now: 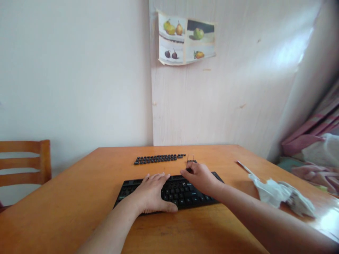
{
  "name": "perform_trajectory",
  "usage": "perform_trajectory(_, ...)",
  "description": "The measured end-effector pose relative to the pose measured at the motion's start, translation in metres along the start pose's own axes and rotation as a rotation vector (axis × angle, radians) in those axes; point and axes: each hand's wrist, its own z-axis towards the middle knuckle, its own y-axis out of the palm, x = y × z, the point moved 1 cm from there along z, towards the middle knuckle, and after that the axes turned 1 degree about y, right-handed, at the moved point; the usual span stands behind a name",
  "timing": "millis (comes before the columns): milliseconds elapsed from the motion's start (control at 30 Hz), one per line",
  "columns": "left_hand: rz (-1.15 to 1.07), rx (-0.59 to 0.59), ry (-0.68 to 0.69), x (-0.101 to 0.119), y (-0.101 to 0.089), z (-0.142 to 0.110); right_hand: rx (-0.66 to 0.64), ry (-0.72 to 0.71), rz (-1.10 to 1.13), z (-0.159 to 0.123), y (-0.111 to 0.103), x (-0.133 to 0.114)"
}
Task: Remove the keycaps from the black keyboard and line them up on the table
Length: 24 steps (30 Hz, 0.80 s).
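Observation:
A black keyboard (185,197) lies on the wooden table, with some keycaps off its far rows. My left hand (152,195) rests spread across its left middle, fingers over the far edge and thumb along the near edge. Above the far right part of the keyboard, my right hand (200,177) is closed on a small dark tool with two thin wires pointing away, which looks like a wire keycap puller (189,170). Its grip is mostly hidden by the fingers. Behind the keyboard, loose black keycaps (156,159) stand in rows, and several more lie just beyond my right hand.
On the right of the wooden table (79,183) lie a thin white stick (246,168) and crumpled white plastic or cloth (275,192). A wooden chair (45,162) stands at the left. Fruit pictures (185,38) hang on the wall behind. Pink fabric (304,144) is piled far right.

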Motion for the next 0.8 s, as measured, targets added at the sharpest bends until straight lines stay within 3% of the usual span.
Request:
perform_trajectory(500,-0.064,0.025,0.021,-0.001,0.002,-0.001,0.034,0.054,-0.01,-0.006,0.018,0.004)
perform_trajectory(800,-0.049,0.014,0.016,0.001,0.002,-0.001,0.084,0.075,0.163,-0.011,0.027,0.013)
